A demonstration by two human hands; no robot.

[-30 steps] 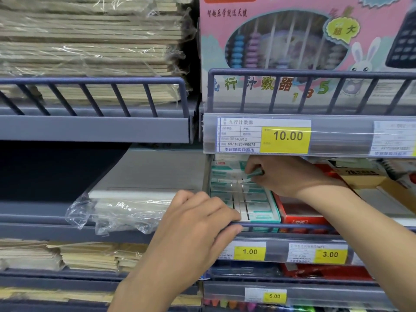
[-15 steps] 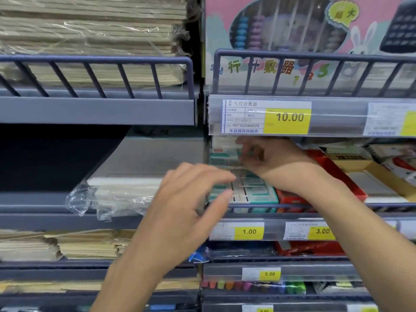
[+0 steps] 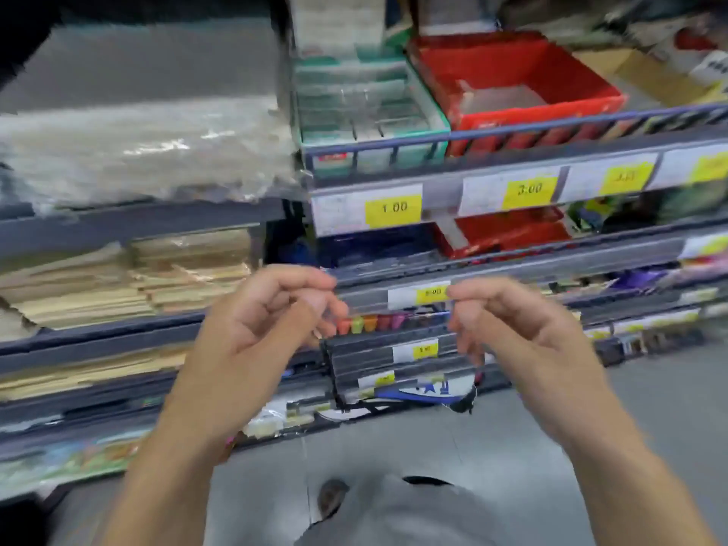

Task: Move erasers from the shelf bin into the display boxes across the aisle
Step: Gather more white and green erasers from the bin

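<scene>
The green shelf bin (image 3: 436,119) with rows of green-and-white erasers (image 3: 354,100) sits on the upper shelf, above the 1.00 price tag (image 3: 393,208). Both hands are well below it, in front of the lower shelves. My left hand (image 3: 260,321) has its fingers curled, with thumb and forefinger close together. My right hand (image 3: 512,325) faces it with its fingers curled the same way. The frame is blurred by motion, and I cannot make out whether either hand holds an eraser. No display boxes are in view.
A red box (image 3: 583,92) stands right of the green bin behind the blue shelf rail (image 3: 512,130). Plastic-wrapped paper (image 3: 138,151) and stacked notebooks (image 3: 118,285) fill the left shelves. Coloured markers (image 3: 370,323) show between my hands. Grey floor (image 3: 650,407) lies below.
My right hand has come out of the eraser bin, and both hands have dropped down and back from the shelf. The view has tilted downward, showing lower shelves and floor.
</scene>
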